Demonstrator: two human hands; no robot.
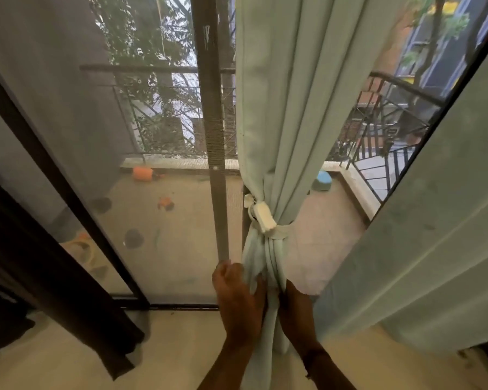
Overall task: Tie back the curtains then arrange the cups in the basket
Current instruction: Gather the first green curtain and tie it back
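The gathered pale green fabric curtain (288, 108) is cut off by the top edge, and its lower end runs out of the bottom edge between the forearms; the right hand (296, 305) has its fingers buried in the folds, so its grip cannot be told; the left hand (238, 294) curls its fingertips out of sight against the cloth; the white tie-back band (262, 216) disappears behind the bundle; a second pale green curtain panel (434, 249) is cropped at the right edge; a small orange object (143, 173) beyond the mesh is too blurred to identify; a round blue object (323, 180) is half hidden by the curtain.
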